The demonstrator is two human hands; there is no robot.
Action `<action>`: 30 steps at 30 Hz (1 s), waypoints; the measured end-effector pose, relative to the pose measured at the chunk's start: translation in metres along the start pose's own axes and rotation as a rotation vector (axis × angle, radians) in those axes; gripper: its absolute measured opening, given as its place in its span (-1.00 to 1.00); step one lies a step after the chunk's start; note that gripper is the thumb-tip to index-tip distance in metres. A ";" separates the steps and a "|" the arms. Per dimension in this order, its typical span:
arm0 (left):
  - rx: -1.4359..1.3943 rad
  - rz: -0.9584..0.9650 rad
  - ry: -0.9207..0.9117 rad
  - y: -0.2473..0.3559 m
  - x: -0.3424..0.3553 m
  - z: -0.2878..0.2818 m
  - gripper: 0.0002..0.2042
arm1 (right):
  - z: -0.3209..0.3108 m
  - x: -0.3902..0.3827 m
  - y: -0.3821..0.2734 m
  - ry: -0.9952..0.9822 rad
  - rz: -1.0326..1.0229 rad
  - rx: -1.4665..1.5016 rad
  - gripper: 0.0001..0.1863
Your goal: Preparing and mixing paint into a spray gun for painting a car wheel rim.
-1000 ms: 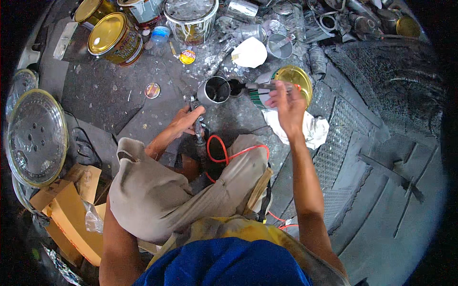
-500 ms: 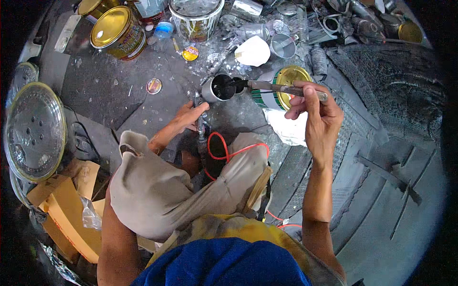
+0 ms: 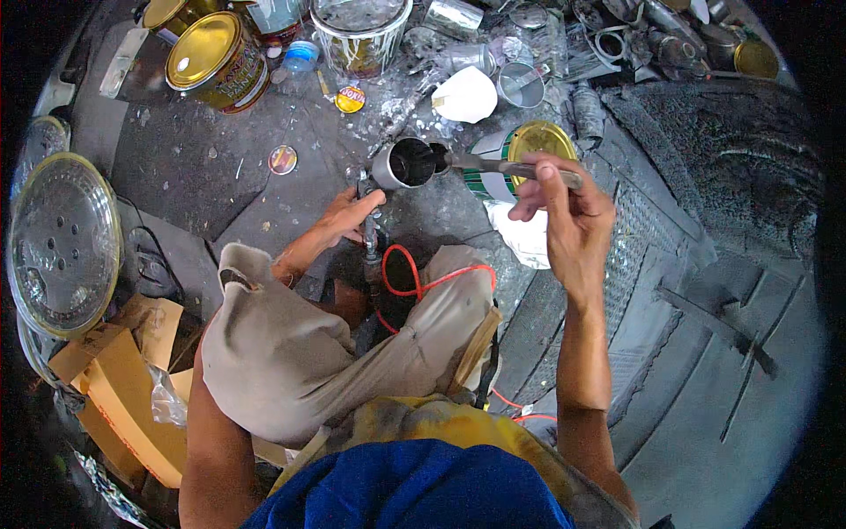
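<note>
My left hand (image 3: 348, 214) is closed round a spray gun (image 3: 370, 231), whose metal cup (image 3: 385, 167) tilts open and is dark with black paint inside. My right hand (image 3: 568, 207) grips a long, flat, grey metal stick (image 3: 502, 166) near its far-right end. Its other end lies at the right side of the cup, beside a small dark round shape (image 3: 438, 157) that I cannot make out. A red hose (image 3: 414, 289) loops below the gun, over my trouser leg. Right under the stick stands a can with a gold lid (image 3: 542, 141).
Gold-lidded tins (image 3: 216, 66) and a paint-streaked bucket (image 3: 361, 40) stand at the back. A white scrap (image 3: 465, 94) and a clear cup (image 3: 521, 85) lie behind the gun. Cluttered metal cans fill the far right. Cardboard boxes (image 3: 132, 388) and a transparent lid (image 3: 66, 245) are at left.
My right hand has shifted a little left. The stick's blackened end no longer shows inside the cup, and more of its shaft looks grey. My left hand and the spray gun stay put.
</note>
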State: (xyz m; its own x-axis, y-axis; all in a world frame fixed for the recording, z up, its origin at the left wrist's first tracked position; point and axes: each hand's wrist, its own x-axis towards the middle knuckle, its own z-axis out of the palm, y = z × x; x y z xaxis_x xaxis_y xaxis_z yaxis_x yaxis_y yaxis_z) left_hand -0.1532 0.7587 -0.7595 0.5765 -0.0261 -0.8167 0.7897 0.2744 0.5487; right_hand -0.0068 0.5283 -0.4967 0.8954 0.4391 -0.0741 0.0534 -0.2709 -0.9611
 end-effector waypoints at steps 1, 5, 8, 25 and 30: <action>0.011 0.006 0.031 -0.001 0.000 0.001 -0.33 | 0.003 0.000 0.008 -0.021 -0.006 -0.017 -0.72; 0.032 0.004 0.105 0.009 -0.015 0.000 -0.42 | 0.003 0.009 0.028 0.023 -0.020 -0.132 -0.72; -0.009 0.008 0.056 0.013 -0.014 0.007 -0.39 | 0.003 0.021 0.070 0.050 0.003 -0.168 -0.73; -0.036 0.038 0.099 0.004 -0.013 -0.012 -0.35 | 0.000 0.033 0.078 0.020 0.126 -0.091 -0.71; -0.046 0.037 0.097 0.025 -0.020 0.000 -0.44 | -0.022 0.020 0.024 0.057 0.063 0.054 -0.69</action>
State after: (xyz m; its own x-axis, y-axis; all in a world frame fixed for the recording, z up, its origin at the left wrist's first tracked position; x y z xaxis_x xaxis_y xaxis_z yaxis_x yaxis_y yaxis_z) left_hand -0.1449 0.7659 -0.7298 0.5804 0.0780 -0.8106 0.7562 0.3178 0.5720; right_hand 0.0221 0.5119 -0.5159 0.9201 0.3725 -0.1211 -0.0264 -0.2496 -0.9680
